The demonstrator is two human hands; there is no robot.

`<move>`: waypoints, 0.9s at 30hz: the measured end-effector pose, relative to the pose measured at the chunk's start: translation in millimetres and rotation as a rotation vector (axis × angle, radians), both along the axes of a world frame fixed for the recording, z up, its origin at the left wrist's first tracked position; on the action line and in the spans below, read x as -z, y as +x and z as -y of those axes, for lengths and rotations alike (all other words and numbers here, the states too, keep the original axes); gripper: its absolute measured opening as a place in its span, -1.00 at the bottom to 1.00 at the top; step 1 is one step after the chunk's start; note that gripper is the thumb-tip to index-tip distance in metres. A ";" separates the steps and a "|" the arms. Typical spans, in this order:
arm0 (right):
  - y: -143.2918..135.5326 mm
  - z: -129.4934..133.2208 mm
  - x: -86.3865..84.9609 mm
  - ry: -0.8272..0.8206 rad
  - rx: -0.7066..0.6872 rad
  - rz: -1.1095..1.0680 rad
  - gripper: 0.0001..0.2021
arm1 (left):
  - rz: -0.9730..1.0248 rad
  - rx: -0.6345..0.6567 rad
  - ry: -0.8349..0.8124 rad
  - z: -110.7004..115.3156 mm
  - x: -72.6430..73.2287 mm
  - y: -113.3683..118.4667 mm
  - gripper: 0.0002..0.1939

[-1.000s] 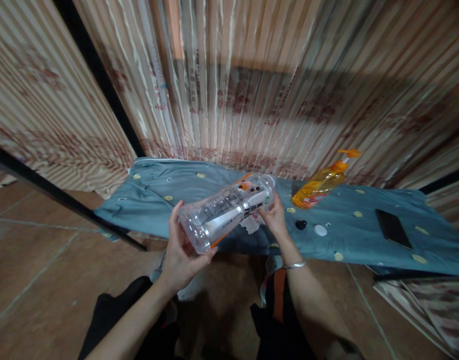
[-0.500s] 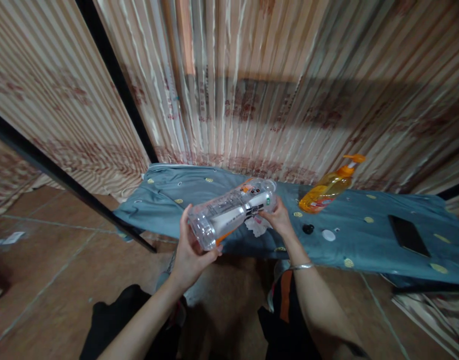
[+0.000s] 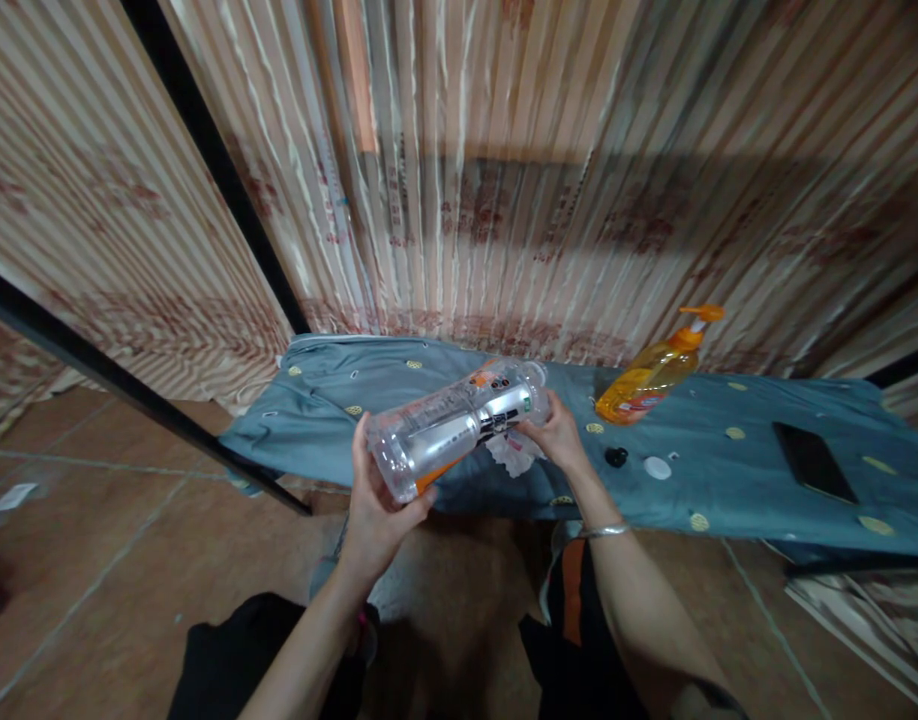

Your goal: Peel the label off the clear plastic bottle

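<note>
A clear plastic bottle (image 3: 459, 428) with a silver, black and orange label lies tilted between my two hands, above the cloth-covered bench. My left hand (image 3: 380, 510) is wrapped round its broad base end. At the narrower end, my right hand (image 3: 555, 432) grips the bottle from the side, below its neck. Behind the bottle, a crumpled white tissue (image 3: 514, 455) shows in part near my right fingers. To the right of my right hand are a small black cap (image 3: 616, 457) and a white round disc (image 3: 657, 468).
An orange pump bottle (image 3: 648, 380) rests tilted at the back of the bench (image 3: 309, 400). A dark phone (image 3: 813, 461) lies further right. Black poles (image 3: 211, 160) rise on the left. A striped curtain (image 3: 496, 200) hangs behind.
The bottle has turned slightly about its length, so more of the silver label faces me. Both hands keep their hold, and my left hand sits slightly further left in the view.
</note>
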State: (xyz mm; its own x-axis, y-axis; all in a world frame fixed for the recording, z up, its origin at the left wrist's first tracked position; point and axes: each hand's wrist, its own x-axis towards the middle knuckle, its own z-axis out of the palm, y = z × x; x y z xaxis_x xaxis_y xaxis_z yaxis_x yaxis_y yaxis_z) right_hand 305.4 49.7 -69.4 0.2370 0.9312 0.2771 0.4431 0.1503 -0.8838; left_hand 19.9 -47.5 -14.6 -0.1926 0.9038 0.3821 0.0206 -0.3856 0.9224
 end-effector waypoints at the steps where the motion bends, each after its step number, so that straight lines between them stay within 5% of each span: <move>1: 0.0 -0.2 0.5 0.005 -0.004 -0.005 -0.33 | -0.002 -0.002 -0.004 -0.3 -1.2 0.0 0.17; 27: 7.2 -8.6 19.2 0.044 -0.006 -0.088 -0.32 | -0.036 -0.086 -0.002 8.1 -15.6 21.2 0.23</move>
